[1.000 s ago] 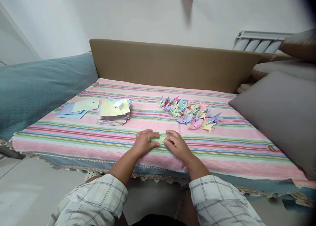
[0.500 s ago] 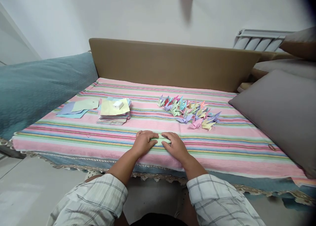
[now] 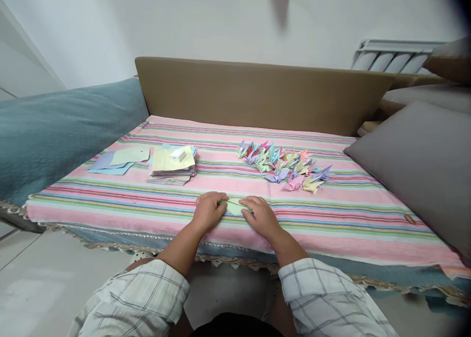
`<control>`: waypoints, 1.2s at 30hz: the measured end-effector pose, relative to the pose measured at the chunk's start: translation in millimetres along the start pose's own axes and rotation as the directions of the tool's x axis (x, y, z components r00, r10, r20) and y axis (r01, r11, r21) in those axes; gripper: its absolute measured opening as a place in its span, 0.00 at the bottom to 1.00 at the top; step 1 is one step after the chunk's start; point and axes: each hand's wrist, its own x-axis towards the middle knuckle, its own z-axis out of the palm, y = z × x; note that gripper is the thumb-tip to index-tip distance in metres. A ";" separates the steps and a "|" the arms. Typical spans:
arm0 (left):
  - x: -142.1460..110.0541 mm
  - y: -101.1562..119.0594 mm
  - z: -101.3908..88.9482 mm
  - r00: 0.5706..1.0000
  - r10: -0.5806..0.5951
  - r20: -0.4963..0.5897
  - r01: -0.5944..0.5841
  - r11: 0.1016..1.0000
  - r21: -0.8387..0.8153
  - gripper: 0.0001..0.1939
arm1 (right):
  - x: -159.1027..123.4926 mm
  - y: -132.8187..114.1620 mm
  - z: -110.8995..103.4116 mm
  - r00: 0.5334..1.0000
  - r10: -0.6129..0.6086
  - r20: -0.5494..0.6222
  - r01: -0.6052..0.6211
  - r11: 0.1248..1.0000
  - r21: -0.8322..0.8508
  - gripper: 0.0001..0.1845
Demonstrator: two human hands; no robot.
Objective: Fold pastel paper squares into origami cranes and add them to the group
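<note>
A small folded piece of light green paper (image 3: pixel 234 207) lies on the striped cloth near the front edge, between my two hands. My left hand (image 3: pixel 209 209) is closed on its left end, thumb and fingers at the paper. On the other end my right hand (image 3: pixel 259 216) grips with thumb and fingertips. Parts of both ends are hidden under the fingers. Beyond my right hand several folded paper cranes (image 3: pixel 283 166) in many colours sit in a cluster.
Left of centre stands a stack of square papers (image 3: pixel 171 172) with a small white box (image 3: pixel 178 155) on top. Loose sheets (image 3: pixel 130 154) lie farther left. A grey cushion (image 3: pixel 412 165) leans at the right. A brown backrest (image 3: pixel 257 96) rises behind the striped cloth (image 3: pixel 221 131).
My left hand has shifted a little to the left, and more of the green paper shows between my hands. The right hand stays nearly in place.
</note>
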 end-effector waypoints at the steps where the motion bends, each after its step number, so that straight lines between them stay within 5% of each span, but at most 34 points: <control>1: -0.2 -0.7 -0.1 1.000 -0.015 -0.006 0.015 1.000 0.006 0.12 | 0.0 0.1 0.2 1.000 0.001 0.000 -0.001 1.000 -0.001 0.16; 19: -1.4 -0.2 -11.3 0.999 0.018 -0.029 -0.011 0.975 0.221 0.08 | 0.2 1.3 2.0 1.000 0.006 0.020 -0.005 0.998 -0.057 0.15; 22: -9.4 11.4 -8.7 0.975 0.196 -0.107 -0.156 0.940 0.304 0.17 | 0.8 -0.4 1.5 1.000 0.008 0.020 -0.006 0.998 -0.065 0.14; 24: -16.4 19.0 -3.0 0.921 0.389 0.008 -0.374 0.880 0.293 0.22 | 1.2 -1.5 1.2 1.000 0.008 0.022 -0.006 0.998 -0.062 0.14; 26: -22.7 22.5 4.8 0.881 0.456 0.123 -0.473 0.844 0.253 0.26 | 1.6 -2.0 1.0 1.000 0.005 0.019 -0.004 0.998 -0.056 0.13; 36: -27.7 10.0 17.3 0.869 0.423 0.258 -0.483 0.839 0.250 0.24 | -1.4 8.4 -6.9 0.999 0.037 -0.040 -0.035 0.999 0.041 0.10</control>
